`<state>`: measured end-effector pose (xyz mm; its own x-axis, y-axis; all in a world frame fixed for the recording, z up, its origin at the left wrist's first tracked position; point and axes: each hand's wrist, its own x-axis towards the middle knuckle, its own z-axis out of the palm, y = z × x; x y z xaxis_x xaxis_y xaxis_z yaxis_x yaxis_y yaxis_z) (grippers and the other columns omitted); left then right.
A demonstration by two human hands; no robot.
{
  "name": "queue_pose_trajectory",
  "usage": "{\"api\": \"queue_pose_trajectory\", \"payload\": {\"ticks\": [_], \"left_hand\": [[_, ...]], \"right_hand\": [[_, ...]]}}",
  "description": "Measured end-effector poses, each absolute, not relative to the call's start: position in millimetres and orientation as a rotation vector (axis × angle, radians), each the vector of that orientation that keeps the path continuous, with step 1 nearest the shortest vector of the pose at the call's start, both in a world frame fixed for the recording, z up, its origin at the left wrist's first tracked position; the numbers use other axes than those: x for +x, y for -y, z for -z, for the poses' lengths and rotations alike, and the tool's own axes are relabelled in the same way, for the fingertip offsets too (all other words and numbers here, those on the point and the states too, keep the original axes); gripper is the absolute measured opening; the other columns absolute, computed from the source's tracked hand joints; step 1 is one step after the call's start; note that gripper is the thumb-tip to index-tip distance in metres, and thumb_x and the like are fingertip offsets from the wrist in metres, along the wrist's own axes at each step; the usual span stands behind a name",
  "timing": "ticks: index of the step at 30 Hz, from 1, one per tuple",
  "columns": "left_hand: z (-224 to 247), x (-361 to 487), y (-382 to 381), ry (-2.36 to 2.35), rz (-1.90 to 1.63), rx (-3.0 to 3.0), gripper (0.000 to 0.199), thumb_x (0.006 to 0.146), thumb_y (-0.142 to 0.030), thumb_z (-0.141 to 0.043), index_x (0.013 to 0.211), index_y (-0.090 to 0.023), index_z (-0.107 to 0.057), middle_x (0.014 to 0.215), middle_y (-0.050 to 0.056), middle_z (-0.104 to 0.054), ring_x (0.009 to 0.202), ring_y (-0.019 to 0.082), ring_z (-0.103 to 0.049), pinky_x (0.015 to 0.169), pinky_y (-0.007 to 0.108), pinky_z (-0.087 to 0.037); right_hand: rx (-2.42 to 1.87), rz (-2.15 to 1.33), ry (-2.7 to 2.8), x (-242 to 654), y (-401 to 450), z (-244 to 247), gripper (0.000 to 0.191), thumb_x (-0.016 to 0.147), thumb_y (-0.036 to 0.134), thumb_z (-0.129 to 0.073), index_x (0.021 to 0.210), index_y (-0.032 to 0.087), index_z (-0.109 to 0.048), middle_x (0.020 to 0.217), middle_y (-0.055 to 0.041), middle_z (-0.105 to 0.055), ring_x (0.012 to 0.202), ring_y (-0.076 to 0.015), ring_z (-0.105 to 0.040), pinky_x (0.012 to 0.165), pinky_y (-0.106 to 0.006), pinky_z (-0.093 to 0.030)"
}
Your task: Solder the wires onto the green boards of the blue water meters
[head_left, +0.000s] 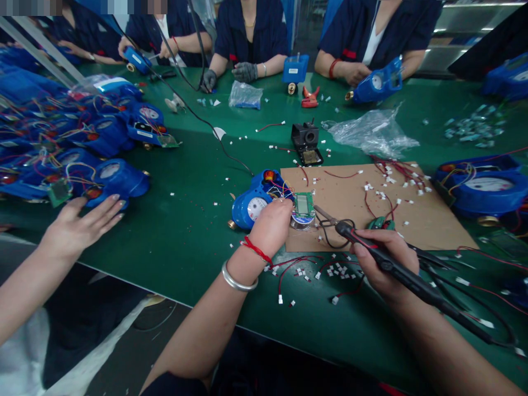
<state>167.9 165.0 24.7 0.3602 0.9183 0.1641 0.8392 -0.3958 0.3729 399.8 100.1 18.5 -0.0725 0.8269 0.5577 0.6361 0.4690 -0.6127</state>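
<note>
My right hand [385, 261] is wrapped round the black handle of a soldering iron [363, 242]. The iron's tip points left, close to the right edge of a green circuit board [303, 204] with a small display. My left hand [274, 220] is closed at the board's left edge, its fingertips partly hidden. Thin wires [280, 191] run from there into an open blue water meter [249, 209] with a round white dial. Under the board sits a spool of solder [303, 223].
A co-worker's hand [78, 231] touches blue meters [111, 170] piled at the left. A brown cardboard sheet [437, 231] carries red-black leads and white connectors. Behind it are a soldering-iron stand [305, 140] and a plastic bag [375, 132]. Co-workers sit opposite.
</note>
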Motion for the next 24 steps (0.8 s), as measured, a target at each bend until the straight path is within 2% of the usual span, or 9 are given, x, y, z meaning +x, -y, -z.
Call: {"api": "queue_pose_trajectory", "payload": {"ticks": [7, 14, 20, 24], "left_hand": [[-32, 167, -163, -1.560, -0.550, 2.303, 0.017, 0.087, -0.011, -0.044, 0.079, -0.015, -0.058, 0.081, 0.006, -0.065, 0.082, 0.020, -0.060, 0.075, 0.034, -0.047], [-34, 167, -161, -1.492, -0.552, 2.314, 0.014, 0.087, -0.011, -0.047, 0.079, -0.014, -0.058, 0.090, 0.007, -0.065, 0.090, 0.019, -0.059, 0.083, 0.034, -0.047], [-29, 168, -160, -1.565, -0.558, 2.331, 0.015, 0.088, -0.012, -0.044, 0.081, -0.014, -0.057, 0.090, 0.008, -0.064, 0.090, 0.020, -0.059, 0.083, 0.035, -0.047], [-27, 170, -161, -1.581, -0.574, 2.346, 0.016, 0.088, -0.012, -0.043, 0.081, -0.014, -0.056, 0.089, 0.008, -0.064, 0.090, 0.020, -0.059, 0.082, 0.036, -0.048]], "right_hand": [[-1.231, -0.327, 1.727, 400, -100, -19, 0.025, 0.072, 0.021, -0.067, 0.097, 0.022, -0.063, 0.074, -0.0025, -0.065, 0.059, -0.0164, -0.061, 0.057, -0.031, -0.050], [-1.184, -0.441, 1.701, 399, -104, -19, 0.023, 0.074, 0.024, -0.067, 0.096, 0.022, -0.063, 0.078, -0.0034, -0.066, 0.058, -0.0153, -0.061, 0.053, -0.029, -0.049], [-1.228, -0.491, 1.777, 398, -108, -23, 0.021, 0.075, 0.025, -0.066, 0.095, 0.022, -0.062, 0.085, -0.0051, -0.069, 0.068, -0.0181, -0.066, 0.060, -0.030, -0.052], [-1.214, -0.577, 1.816, 399, -110, -22, 0.020, 0.076, 0.025, -0.065, 0.095, 0.022, -0.061, 0.085, -0.0051, -0.070, 0.068, -0.0181, -0.067, 0.058, -0.029, -0.053]]}}
